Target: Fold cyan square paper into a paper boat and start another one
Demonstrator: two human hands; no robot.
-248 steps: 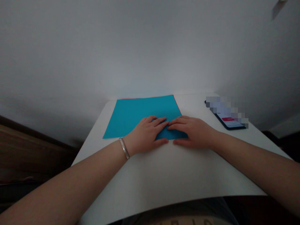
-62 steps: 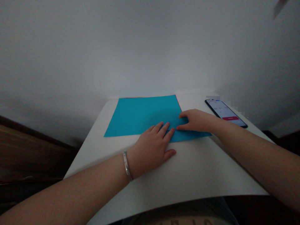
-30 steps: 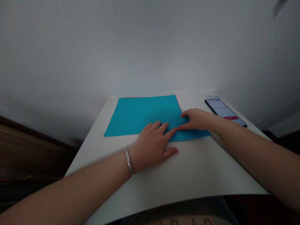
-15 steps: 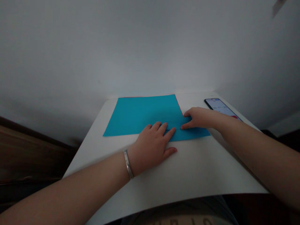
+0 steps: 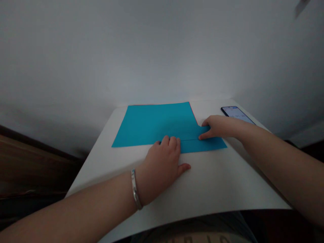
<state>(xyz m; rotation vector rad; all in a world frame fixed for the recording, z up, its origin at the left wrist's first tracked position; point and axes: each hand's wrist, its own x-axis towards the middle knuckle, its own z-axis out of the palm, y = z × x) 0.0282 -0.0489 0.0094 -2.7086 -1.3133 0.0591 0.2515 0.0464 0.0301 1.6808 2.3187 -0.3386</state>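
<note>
Both left hand (image 5: 162,163) and right hand (image 5: 219,126) on blue paper (image 5: 154,123)

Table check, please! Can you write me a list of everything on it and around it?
Surface: white table, flat, in dim light.
Job's things: blue paper lying flat, a crease across its near part, a thin red edge at its right side.
Clutter: phone, screen lit, at the far right.
Hands: left hand presses the paper's near edge, fingers curled; right hand touches the crease's right end, pinching or pressing unclear.
Cables: nothing seen.
Surroundings: plain wall behind; bracelet on the left wrist.
</note>
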